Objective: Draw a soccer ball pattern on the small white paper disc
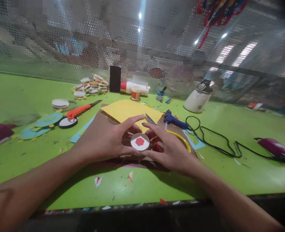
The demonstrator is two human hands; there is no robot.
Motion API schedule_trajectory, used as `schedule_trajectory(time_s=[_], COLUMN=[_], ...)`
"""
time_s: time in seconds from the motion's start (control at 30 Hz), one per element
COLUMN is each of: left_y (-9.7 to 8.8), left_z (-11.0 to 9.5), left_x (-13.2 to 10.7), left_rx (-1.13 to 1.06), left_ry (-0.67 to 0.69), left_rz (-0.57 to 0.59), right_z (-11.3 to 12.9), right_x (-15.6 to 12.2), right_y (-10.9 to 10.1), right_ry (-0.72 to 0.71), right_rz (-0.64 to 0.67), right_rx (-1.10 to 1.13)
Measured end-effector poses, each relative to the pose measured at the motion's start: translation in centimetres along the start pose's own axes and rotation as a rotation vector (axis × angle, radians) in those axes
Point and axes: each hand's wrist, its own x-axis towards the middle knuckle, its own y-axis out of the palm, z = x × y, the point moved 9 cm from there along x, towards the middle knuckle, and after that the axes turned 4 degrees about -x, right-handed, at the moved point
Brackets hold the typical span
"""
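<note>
Both my hands hold a small round white disc (139, 142) with a red hexagon in its middle, just above a brown card sheet (101, 119). My left hand (106, 138) curls round the disc's left side, thumb below and forefinger above. On the other side my right hand (167, 146) pinches its right edge with thumb and fingers. A yellow sheet (128, 111) lies just behind the disc, with scissors (150, 120) resting on it.
An orange-handled knife (80, 110) and paper circles (48, 120) lie at the left. A blue glue gun (173, 120) with a black cable (219, 141) is at the right, a white kettle (199, 96) behind. Cups, a black box (115, 79) and finished discs (91, 85) stand at the mesh wall.
</note>
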Motion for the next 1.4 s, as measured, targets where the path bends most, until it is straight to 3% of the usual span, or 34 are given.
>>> schedule_trajectory(time_s=[0.13, 0.27, 0.43, 0.53, 0.93, 1.17, 1.4], left_y=[0.0, -0.5, -0.6, -0.4, 0.6, 0.5, 1.5], left_z=[-0.4, -0.9, -1.0, -0.8, -1.7, -0.1, 0.1], left_x=[-0.2, -0.5, -0.5, -0.5, -0.9, -0.8, -0.7], left_rx=[-0.051, 0.010, 0.130, 0.114, 0.004, -0.183, -0.513], left_ry=[-0.011, 0.001, -0.006, -0.013, -0.038, -0.209, -0.262], left_rz=[-0.020, -0.061, -0.054, -0.043, -0.028, -0.033, -0.001], right_z=[-0.2, -0.8, -2.4, -3.1, -3.2, -3.6, -3.4], right_x=[-0.2, -0.2, 0.2, 0.3, -0.5, -0.7, -0.5], right_y=[0.1, 0.0, 0.2, 0.3, 0.2, 0.0, -0.2], right_ry=[0.014, 0.059, 0.264, 0.350, 0.425, 0.521, 0.489], right_rz=[-0.003, 0.022, 0.067, 0.052, -0.014, -0.043, -0.050], right_rx=[0.050, 0.280, 0.530, 0.537, 0.558, 0.700, 0.702])
